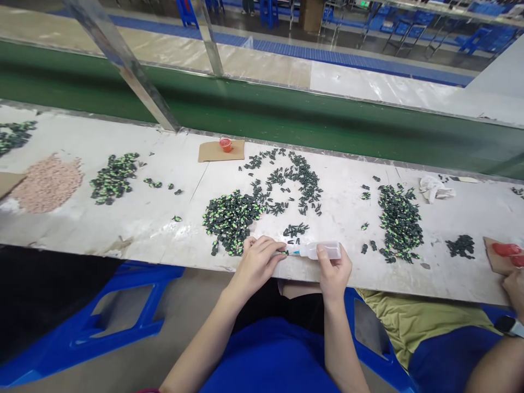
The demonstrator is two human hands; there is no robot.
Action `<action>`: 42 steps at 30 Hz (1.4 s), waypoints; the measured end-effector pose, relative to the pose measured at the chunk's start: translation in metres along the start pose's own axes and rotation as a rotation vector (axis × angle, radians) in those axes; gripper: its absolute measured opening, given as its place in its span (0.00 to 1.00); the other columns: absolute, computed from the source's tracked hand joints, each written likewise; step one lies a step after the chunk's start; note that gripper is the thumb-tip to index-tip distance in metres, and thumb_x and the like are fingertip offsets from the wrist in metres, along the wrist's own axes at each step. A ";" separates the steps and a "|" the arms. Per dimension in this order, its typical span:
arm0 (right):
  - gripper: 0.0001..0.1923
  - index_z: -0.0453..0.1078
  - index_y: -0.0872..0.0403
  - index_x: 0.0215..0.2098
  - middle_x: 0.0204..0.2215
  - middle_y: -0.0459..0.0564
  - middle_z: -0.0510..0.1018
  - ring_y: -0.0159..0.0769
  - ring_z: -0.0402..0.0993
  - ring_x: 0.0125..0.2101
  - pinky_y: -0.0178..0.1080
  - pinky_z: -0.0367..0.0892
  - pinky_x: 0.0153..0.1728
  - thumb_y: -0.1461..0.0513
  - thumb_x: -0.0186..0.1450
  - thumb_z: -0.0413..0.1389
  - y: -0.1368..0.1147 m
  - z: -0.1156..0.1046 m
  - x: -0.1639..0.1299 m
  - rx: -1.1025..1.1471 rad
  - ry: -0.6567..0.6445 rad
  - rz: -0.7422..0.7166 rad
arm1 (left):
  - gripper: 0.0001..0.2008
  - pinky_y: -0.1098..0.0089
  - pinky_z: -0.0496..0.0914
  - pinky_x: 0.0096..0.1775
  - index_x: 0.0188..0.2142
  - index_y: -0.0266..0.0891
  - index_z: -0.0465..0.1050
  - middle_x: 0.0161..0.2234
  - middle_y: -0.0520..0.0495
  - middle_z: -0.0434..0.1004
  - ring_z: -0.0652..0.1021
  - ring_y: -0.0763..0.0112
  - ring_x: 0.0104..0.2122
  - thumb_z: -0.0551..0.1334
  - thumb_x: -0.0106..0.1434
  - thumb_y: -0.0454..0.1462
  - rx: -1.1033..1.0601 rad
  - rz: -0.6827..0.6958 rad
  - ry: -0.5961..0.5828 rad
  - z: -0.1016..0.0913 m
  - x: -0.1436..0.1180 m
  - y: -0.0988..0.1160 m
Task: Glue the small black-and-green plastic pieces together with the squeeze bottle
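Note:
My right hand (pixel 334 273) is closed round a translucent squeeze bottle (pixel 309 251) lying nearly level, its thin blue tip pointing left. That tip meets a small dark green piece (pixel 285 251), pinched between the thumb and fingers of my left hand (pixel 259 259). Finer detail of the piece is too small to make out. Just behind my left hand lies a heap of dark green pieces with bright green and yellowish marks (pixel 231 218). Beyond the bottle is a small cluster of plain dark pieces (pixel 296 229), with a larger scatter of dark pieces (pixel 307 180) farther back.
An orange-red cup (pixel 225 144) stands on cardboard (pixel 208 153) at the back. Other heaps include pinkish pieces (pixel 49 183) at left and green ones (pixel 399 224) at right. A co-worker's hand (pixel 514 286) is at the right edge. A metal post (pixel 135 82) rises behind the table.

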State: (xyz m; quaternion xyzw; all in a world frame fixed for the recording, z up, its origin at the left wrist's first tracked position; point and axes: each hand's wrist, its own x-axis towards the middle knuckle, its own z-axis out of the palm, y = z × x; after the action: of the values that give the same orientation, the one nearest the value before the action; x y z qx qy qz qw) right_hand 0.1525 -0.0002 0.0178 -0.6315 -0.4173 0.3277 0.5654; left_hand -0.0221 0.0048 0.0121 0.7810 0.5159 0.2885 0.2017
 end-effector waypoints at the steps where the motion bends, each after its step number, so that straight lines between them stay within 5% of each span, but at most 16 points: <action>1: 0.14 0.66 0.55 0.23 0.18 0.43 0.70 0.31 0.65 0.21 0.34 0.61 0.22 0.52 0.55 0.58 0.000 0.001 -0.001 -0.008 -0.009 0.006 | 0.03 0.64 0.55 0.42 0.39 0.43 0.71 0.37 0.51 0.80 0.76 0.69 0.38 0.59 0.65 0.34 0.000 -0.002 0.004 0.000 0.000 0.000; 42: 0.15 0.66 0.54 0.23 0.18 0.42 0.71 0.31 0.64 0.21 0.33 0.61 0.23 0.52 0.56 0.58 0.001 0.004 0.000 -0.048 -0.048 0.045 | 0.03 0.62 0.54 0.42 0.37 0.43 0.72 0.34 0.52 0.81 0.77 0.70 0.34 0.59 0.65 0.35 0.011 -0.002 0.055 0.001 0.000 0.000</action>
State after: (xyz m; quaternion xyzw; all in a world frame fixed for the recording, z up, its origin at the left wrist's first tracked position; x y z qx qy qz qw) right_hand 0.1492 0.0014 0.0165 -0.6461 -0.4243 0.3453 0.5323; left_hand -0.0215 0.0047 0.0115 0.7733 0.5236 0.3071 0.1834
